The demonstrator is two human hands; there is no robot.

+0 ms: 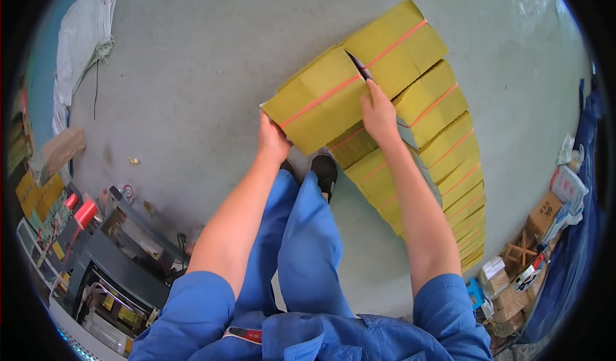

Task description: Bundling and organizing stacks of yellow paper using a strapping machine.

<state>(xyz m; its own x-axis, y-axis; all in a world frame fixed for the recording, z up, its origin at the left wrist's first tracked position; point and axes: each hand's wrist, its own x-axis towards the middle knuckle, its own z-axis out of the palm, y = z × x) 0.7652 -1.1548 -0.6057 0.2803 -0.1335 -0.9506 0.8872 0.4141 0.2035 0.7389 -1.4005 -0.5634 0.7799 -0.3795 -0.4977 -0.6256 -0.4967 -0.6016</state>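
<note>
A yellow bundle of flat paper or card pieces (321,95), tied round with a pink strap, is between my two hands. My left hand (273,136) grips its left end, with the fingers hidden underneath. At the opposite end, my right hand (380,114) closes on the edge, its fingertips beside a dark gap. A similar strapped bundle (401,40) lies right behind it. From there a long row of yellow bundles (449,140) runs back toward me along my right side, two abreast in part. Grey strips show between some of them.
A dark machine (122,265) with a red spool (85,213) stands at the lower left. Above it are a brown paper-wrapped block (64,148) and a white sack (83,47). Cardboard boxes (545,217) and a blue sheet (571,233) line the right side. Grey floor (192,59) lies around.
</note>
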